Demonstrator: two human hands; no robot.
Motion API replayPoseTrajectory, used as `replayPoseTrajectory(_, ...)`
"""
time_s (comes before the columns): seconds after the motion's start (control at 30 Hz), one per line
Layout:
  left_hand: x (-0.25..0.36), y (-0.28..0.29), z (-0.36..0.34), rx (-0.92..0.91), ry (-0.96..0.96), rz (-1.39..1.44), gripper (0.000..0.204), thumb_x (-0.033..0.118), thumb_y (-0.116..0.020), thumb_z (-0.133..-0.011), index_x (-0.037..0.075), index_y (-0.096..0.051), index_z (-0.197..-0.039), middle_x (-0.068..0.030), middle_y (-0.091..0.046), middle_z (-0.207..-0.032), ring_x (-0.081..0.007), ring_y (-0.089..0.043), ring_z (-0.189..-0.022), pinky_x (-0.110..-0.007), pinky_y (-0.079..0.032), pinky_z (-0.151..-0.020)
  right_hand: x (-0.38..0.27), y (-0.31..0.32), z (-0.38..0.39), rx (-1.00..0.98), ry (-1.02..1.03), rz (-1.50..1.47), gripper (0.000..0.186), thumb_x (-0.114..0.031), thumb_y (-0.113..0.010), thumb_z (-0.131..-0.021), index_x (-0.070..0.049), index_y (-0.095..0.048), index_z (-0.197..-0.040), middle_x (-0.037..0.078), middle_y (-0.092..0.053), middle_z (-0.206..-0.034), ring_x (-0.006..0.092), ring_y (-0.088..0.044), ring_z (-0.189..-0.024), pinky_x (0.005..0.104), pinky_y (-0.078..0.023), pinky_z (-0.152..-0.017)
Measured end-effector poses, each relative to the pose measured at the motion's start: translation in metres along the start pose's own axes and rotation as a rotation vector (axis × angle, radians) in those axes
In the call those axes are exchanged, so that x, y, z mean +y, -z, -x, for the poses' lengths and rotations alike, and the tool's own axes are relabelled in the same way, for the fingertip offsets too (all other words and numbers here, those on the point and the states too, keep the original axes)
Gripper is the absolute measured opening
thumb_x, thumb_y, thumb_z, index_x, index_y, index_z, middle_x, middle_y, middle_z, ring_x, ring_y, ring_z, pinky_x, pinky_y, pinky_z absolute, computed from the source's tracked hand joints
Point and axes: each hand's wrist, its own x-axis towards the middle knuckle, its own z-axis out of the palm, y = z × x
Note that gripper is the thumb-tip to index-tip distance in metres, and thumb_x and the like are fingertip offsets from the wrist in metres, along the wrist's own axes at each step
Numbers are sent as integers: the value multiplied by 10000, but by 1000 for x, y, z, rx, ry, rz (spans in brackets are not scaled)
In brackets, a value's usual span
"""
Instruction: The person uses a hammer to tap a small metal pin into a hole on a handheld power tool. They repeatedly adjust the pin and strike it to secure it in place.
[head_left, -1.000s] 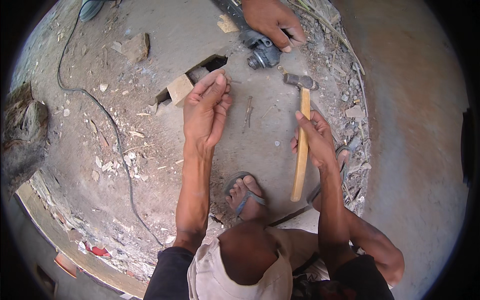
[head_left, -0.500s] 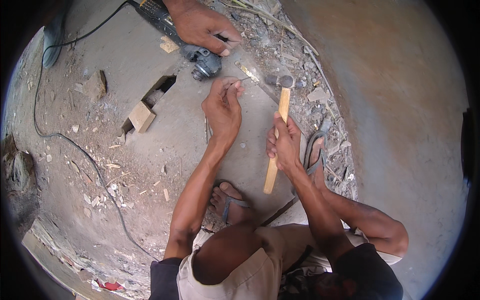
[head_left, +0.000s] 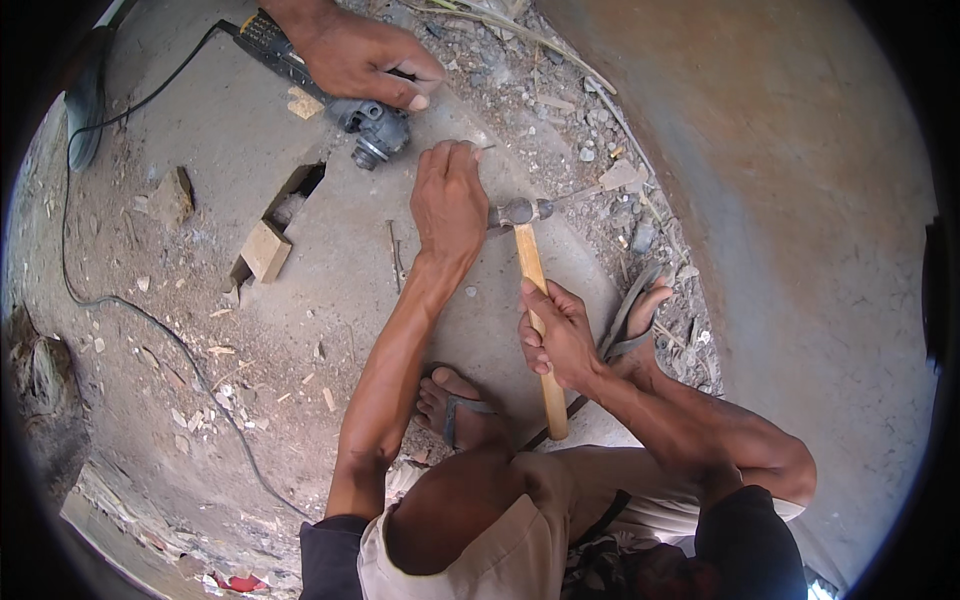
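A: What's on the far left?
B: Dark cable [head_left: 182, 342] snaking over the dirt; rough stone chunk [head_left: 172, 197] above its middle stretch; then a pale block [head_left: 264, 251] sitting at the lower end of a dark slot [head_left: 312, 180] in the slab.

A: Next along?
B: Black grinder [head_left: 372, 128] lying on the slab; a co-worker's hand [head_left: 365, 58] over its body, thumb and fingers curled; below that, two thin nails [head_left: 394, 250] lying loose, left of the worker's forearm.

A: Worker's left hand?
B: Left hand [head_left: 450, 200] is back-up, fingers bent forward and down near the slab; fingertips mostly hidden from here, so I can't tell whether it's pinching anything or how wide it sits; a sandaled foot [head_left: 465, 410] is planted further down, by the left forearm.

A: And the hammer?
B: Hammer [head_left: 531, 258] is just right of the left hand; metal head right beside that hand, wooden handle slanting down toward the worker's knees.

A: Right hand?
B: Right hand [head_left: 562, 335] is closed around the handle about midway, butt end sticking out below; second sandaled foot [head_left: 640, 312] off to its right, at the edge of the rubble [head_left: 690, 300].
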Motion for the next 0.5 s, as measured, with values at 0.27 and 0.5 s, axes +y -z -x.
replayPoseTrajectory(0.27,-5,5,13,110,77,-29,123,15,-730,-879,-11,-726,-999,-160,-648,-958,-340,-614,-871,-440,-490,-782,-19,5,-19,96,296,173,277,-343,-551,-1088,-93,-522,-973,-31,-448,-585,60,-398,-405,256,-321,-369)
replayPoseTrajectory(0.5,-10,-3,11,141,33,-28,87,16,-704,-893,1,-715,-978,-159,-640,-954,-353,-591,-865,-446,-474,-783,-24,1,-49,260,693,666,250,-235,-548,-1082,9,-578,-1033,89,-524,-594,131,-493,-493,336,-378,-479)
